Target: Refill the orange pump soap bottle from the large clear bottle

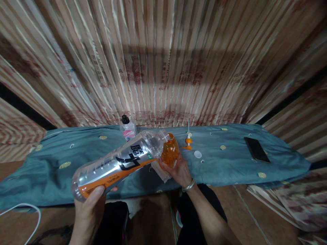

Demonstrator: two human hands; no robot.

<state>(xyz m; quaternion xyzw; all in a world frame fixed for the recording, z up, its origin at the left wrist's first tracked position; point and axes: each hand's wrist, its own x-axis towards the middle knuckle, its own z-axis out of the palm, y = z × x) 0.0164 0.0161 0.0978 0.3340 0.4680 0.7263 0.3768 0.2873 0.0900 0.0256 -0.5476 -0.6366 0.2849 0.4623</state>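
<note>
My left hand (93,204) is closed around the lower part of a large clear plastic bottle (120,161) with a silver and orange label. The bottle lies tilted, its neck toward the right. In my right hand (180,170) is a small orange translucent bottle (170,151), its open top against or just beside the large bottle's mouth; I cannot tell if they touch. To the right, an orange pump head (188,141) with a clear tube lies on the cloth near a round white disc (197,154). Below the bottles a pale flat item (160,172) is partly hidden.
A blue-green cloth (84,143) with yellow patterns covers the narrow surface. At the back stands a clear bottle with a black top (127,128). A dark phone (257,149) lies at the right. Behind hangs a striped curtain (163,68); a white cable (35,207) curves at lower left.
</note>
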